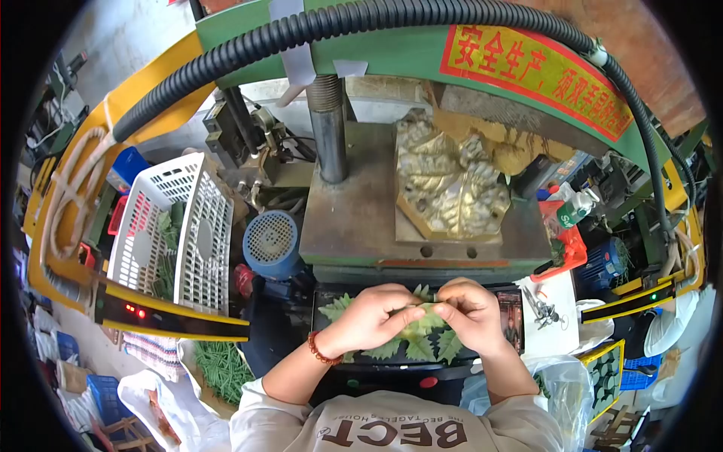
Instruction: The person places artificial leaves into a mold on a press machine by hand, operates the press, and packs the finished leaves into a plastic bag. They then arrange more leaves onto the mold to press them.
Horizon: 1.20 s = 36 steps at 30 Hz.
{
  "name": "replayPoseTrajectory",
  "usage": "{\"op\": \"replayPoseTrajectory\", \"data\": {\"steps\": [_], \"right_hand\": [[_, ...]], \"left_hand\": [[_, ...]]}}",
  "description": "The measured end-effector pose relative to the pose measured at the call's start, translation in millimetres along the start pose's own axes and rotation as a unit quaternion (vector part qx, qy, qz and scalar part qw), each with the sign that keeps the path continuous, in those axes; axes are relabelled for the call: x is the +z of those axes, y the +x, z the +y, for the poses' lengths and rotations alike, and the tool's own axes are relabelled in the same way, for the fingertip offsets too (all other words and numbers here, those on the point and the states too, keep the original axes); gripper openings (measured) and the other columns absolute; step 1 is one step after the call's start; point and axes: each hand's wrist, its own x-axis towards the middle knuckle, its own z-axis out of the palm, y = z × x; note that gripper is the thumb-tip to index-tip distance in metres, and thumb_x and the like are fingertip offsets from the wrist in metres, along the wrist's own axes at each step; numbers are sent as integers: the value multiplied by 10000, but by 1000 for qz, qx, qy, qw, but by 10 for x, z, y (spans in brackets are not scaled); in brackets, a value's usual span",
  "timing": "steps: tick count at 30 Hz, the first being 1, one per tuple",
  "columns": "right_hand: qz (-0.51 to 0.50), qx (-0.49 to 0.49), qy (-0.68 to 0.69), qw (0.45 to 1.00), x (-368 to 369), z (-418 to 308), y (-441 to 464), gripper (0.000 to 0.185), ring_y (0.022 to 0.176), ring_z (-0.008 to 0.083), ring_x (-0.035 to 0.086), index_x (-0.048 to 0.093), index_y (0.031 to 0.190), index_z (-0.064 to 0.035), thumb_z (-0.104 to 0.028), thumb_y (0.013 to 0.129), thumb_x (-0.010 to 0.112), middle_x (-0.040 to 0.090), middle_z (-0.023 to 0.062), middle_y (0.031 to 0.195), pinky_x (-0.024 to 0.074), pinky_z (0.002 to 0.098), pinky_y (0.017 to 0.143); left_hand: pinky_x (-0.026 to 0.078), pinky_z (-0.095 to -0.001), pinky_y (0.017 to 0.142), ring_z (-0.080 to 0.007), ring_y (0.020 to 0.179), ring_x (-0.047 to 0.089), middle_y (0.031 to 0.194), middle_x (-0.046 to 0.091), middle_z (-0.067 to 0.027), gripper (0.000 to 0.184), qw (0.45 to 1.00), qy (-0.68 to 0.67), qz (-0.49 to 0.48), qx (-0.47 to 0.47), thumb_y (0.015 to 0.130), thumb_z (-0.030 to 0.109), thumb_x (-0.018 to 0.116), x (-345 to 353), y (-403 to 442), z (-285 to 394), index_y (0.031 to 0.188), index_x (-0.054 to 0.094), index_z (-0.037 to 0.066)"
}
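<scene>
My left hand [376, 318], with a beaded bracelet at the wrist, is closed in a pinch at the near side of the press. Close beside it, my right hand [473, 315] is closed too, thumb and fingers pressed together. Between them they grip a green leaf [423, 325], partly hidden by the fingers. More jagged green leaves [385, 349] spread below and around the hands over a dark surface. Beyond the hands, a brass-coloured mould [453, 184] with leaf-shaped relief rests on the press's metal bed [350, 226].
A steel column [326, 139] rises left of the mould. White plastic baskets [203, 245] stand left, above a bag of thin green stems [224, 371]. Yellow bars [177, 320] flank me. Right are a red bin [574, 245] and a white board with small metal parts [548, 313].
</scene>
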Motion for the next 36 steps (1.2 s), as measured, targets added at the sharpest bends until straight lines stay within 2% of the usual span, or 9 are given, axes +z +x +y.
{"op": "replayPoseTrajectory", "data": {"steps": [5, 8, 10, 11, 12, 19, 24, 29, 36], "right_hand": [[-10, 40, 117, 992, -199, -211, 317, 189, 613, 50, 477, 527, 926, -26, 111, 815, 595, 581, 31, 798, 381, 174, 546], [85, -43, -83, 992, -469, -274, 906, 208, 569, 57, 493, 572, 1025, -45, 24, 833, 611, 608, 15, 779, 356, 153, 492], [108, 27, -162, 980, -852, 41, 1501, 258, 665, 94, 558, 582, 1082, -75, -32, 833, 635, 635, 20, 828, 435, 196, 592], [29, -55, 277, 959, -1078, 410, 1865, 306, 832, 131, 559, 550, 1173, -104, -215, 888, 545, 615, 16, 1014, 445, 284, 726], [-60, -122, 659, 740, -1123, 480, 2104, 421, 999, 168, 560, 518, 1265, -132, -398, 944, 456, 594, 12, 1200, 455, 372, 860], [27, 137, 580, 802, -999, 5, 2658, 466, 1047, 191, 533, 521, 1245, -104, -442, 945, 410, 554, 65, 1246, 431, 409, 914], [18, 126, 538, 833, -912, 276, 2935, 428, 1004, 184, 542, 537, 1203, -88, -406, 926, 459, 568, 61, 1188, 435, 376, 879], [-5, 90, 471, 878, -582, 409, 2941, 384, 949, 176, 554, 557, 1150, -68, -360, 903, 520, 585, 57, 1115, 441, 334, 835], [-35, 52, 391, 918, -830, 645, 2844, 329, 873, 165, 570, 584, 1076, -40, -296, 871, 606, 609, 51, 1013, 448, 275, 773]], "left_hand": [[369, -235, 536, -127, 580, 460, 704, 566, -32, 84, 998, -59, 24, -15, 846, 42, 652, -125, 75, -54, 779, 625, -2], [337, -251, 517, -126, 543, 388, 634, 486, -10, 188, 987, -85, 113, -77, 853, 67, 650, -261, 90, -230, 703, 557, 2], [327, -256, 510, -125, 531, 364, 610, 460, -3, 223, 981, -97, 141, -93, 855, 75, 649, -262, 127, -282, 677, 535, 3], [321, -251, 509, -121, 532, 355, 605, 448, 0, 237, 981, -106, 137, -88, 857, 74, 648, -224, 142, -296, 669, 522, 5], [316, -247, 509, -116, 533, 345, 599, 436, 3, 251, 981, -115, 133, -83, 859, 73, 648, -179, 157, -307, 661, 508, 6], [303, -232, 507, -100, 534, 320, 586, 404, 16, 291, 970, -153, 152, -111, 863, 69, 649, -280, 57, -369, 639, 471, 14], [299, -230, 498, -88, 532, 316, 581, 410, 24, 291, 959, -163, 165, -165, 870, 74, 644, -406, -57, -510, 634, 482, 18], [301, -228, 490, -78, 530, 327, 576, 428, 29, 274, 963, -172, 151, -140, 870, 78, 646, -299, 11, -536, 639, 511, 18], [314, -216, 493, -75, 534, 351, 582, 448, 28, 246, 949, -201, 186, -158, 867, 84, 652, -387, -40, -446, 661, 541, 10]]}}
